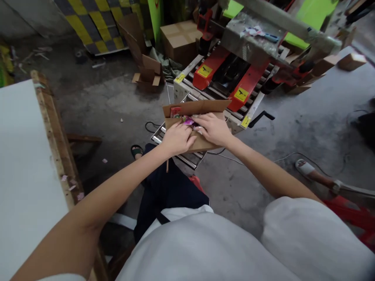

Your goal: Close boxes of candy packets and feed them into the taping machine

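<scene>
A small brown cardboard box (195, 108) rests on the rollers at the near end of a carton-sealing machine (222, 74). Its far flap stands up, and pink and red packets (187, 120) show inside. My left hand (175, 138) lies flat on the near flap at the left, fingers stretched toward the opening. My right hand (213, 128) lies flat on the box's right side, with its fingers spread over the packets and the flap. Neither hand grips anything.
A white table (23, 164) with a wooden edge stands at the left. Empty cartons (148, 72) and a closed box (180, 41) lie on the concrete floor behind the machine. Another person's foot in a white sandal (306, 168) is at the right, beside a cable.
</scene>
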Available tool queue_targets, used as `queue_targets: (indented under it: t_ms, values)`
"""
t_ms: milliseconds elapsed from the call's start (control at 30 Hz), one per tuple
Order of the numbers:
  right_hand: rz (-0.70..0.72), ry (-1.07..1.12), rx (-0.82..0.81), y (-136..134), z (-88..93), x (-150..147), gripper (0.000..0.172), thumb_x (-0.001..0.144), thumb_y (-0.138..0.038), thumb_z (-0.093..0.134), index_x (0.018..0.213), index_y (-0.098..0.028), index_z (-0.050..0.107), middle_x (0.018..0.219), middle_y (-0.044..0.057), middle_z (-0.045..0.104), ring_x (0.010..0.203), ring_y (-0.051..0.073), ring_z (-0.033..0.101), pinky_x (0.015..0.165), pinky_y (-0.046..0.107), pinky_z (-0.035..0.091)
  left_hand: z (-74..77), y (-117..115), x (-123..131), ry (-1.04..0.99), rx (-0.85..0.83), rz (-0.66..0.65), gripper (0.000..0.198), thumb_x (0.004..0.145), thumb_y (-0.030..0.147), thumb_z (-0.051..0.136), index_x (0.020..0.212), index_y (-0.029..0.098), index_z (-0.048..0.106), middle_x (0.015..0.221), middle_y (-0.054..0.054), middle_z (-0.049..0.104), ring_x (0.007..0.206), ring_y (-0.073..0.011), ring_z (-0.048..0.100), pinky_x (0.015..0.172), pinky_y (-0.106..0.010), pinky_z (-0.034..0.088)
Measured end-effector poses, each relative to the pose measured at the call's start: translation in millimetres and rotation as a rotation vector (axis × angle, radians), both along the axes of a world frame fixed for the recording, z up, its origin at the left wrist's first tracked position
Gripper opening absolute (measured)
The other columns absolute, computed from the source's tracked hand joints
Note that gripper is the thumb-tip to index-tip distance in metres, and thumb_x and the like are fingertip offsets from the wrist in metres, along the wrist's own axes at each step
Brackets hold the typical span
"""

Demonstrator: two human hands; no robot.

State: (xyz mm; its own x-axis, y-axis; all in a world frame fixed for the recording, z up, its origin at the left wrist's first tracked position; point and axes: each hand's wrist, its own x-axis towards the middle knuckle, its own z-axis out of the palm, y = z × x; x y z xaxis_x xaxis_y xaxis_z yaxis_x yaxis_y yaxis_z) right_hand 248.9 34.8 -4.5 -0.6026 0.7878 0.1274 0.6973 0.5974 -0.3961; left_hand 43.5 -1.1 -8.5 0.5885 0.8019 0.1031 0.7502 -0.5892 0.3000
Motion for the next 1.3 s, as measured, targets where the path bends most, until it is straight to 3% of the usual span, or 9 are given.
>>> queue_targets:
  t_ms: [133, 233, 300, 567, 800, 900, 1033, 1167, 1300]
  values:
    - [-0.064, -0.246, 0.002, 4.8, 2.3, -23.5, 0.049, 0.106, -0.035, 0.031, 0.128, -0.013, 0.069, 0.126, 0.014, 0.069, 0.113, 0.03, 0.055, 0.096, 0.041, 0.048, -12.8, -8.7, -5.8, -0.137, 0.103, 0.177, 0.044, 0.098, 0.041, 0.051, 0.128, 0.01, 0.058, 0.133, -0.02, 0.061, 0.129, -0.0336, 0.055, 0.112, -0.047, 0.041]
    - [-0.113, -0.371, -0.028, 10.0, 9.5, -36.0, 0.051, 0.105, -0.036, 0.032, 0.11, -0.011, 0.076, 0.114, 0.017, 0.071, 0.107, 0.032, 0.055, 0.083, 0.04, 0.049, -21.6, -14.8, -8.7, -0.244, 0.197, 0.511, 0.072, 0.089, 0.059, 0.062, 0.138, 0.008, 0.046, 0.137, -0.027, 0.054, 0.129, -0.0408, 0.051, 0.109, -0.054, 0.04]
    - [-0.125, -0.421, -0.045, 11.8, 12.9, -41.1, 0.05, 0.105, -0.036, 0.033, 0.106, -0.01, 0.076, 0.113, 0.019, 0.07, 0.108, 0.034, 0.055, 0.08, 0.041, 0.049, -22.2, -16.3, -7.6, -0.227, 0.179, 0.597, 0.088, 0.086, 0.066, 0.063, 0.146, 0.007, 0.039, 0.141, -0.029, 0.05, 0.132, -0.0442, 0.047, 0.11, -0.058, 0.037]
    - [-0.259, -0.167, 0.084, -7.0, -4.8, -31.4, 0.045, 0.103, -0.04, 0.037, 0.129, -0.014, 0.064, 0.129, 0.016, 0.063, 0.118, 0.033, 0.052, 0.097, 0.044, 0.048, -8.5, -5.0, -2.2, 0.001, 0.078, 0.242, 0.059, 0.098, 0.043, 0.043, 0.143, 0.006, 0.05, 0.153, -0.024, 0.046, 0.144, -0.036, 0.04, 0.122, -0.056, 0.02]
    - [-0.414, -0.011, 0.31, -6.8, -9.1, -28.3, 0.077, 0.095, -0.059, 0.042, 0.157, -0.015, 0.027, 0.158, 0.018, 0.029, 0.147, 0.041, 0.021, 0.119, 0.065, 0.02, -9.2, 17.6, -4.8, 0.086, 0.175, 0.024, 0.045, 0.093, 0.041, 0.043, 0.112, 0.009, 0.068, 0.116, -0.022, 0.067, 0.115, -0.0365, 0.059, 0.109, -0.055, 0.038]
    - [-0.42, 0.003, 0.332, -7.8, -11.1, -24.4, 0.071, 0.095, -0.06, 0.044, 0.15, -0.015, 0.041, 0.145, 0.019, 0.043, 0.139, 0.04, 0.033, 0.117, 0.064, 0.022, -13.1, 14.1, -6.7, -0.014, 0.179, 0.104, 0.044, 0.092, 0.043, 0.048, 0.115, 0.01, 0.065, 0.121, -0.021, 0.065, 0.116, -0.0364, 0.058, 0.11, -0.055, 0.036]
    - [-0.32, 0.044, 0.312, -13.8, -21.3, -15.8, 0.044, 0.098, -0.056, 0.046, 0.104, -0.017, 0.066, 0.106, 0.014, 0.06, 0.11, 0.034, 0.053, 0.102, 0.054, 0.04, -16.3, -1.6, -12.1, -0.161, 0.244, 0.201, 0.041, 0.094, 0.045, 0.051, 0.122, 0.016, 0.058, 0.136, -0.018, 0.058, 0.133, -0.0356, 0.049, 0.118, -0.057, 0.024]
    - [-0.171, 0.039, 0.269, -13.6, -27.2, -14.7, 0.04, 0.102, -0.042, 0.044, 0.076, -0.017, 0.062, 0.086, 0.009, 0.06, 0.091, 0.025, 0.055, 0.089, 0.041, 0.045, -7.4, -5.8, -17.6, -0.08, 0.221, 0.124, 0.085, 0.079, 0.07, 0.067, 0.14, 0.013, 0.047, 0.155, -0.024, 0.04, 0.149, -0.0424, 0.026, 0.123, -0.057, 0.013]
    - [-0.13, 0.041, 0.272, -2.2, -22.1, -15.2, 0.028, 0.098, -0.029, 0.046, 0.084, -0.016, 0.067, 0.09, 0.01, 0.064, 0.093, 0.025, 0.055, 0.088, 0.039, 0.044, 5.8, 9.7, -21.6, 0.195, 0.0, -0.015, 0.14, 0.05, 0.08, 0.081, 0.156, 0.006, 0.029, 0.163, -0.033, 0.015, 0.149, -0.0578, 0.009, 0.119, -0.064, 0.009]
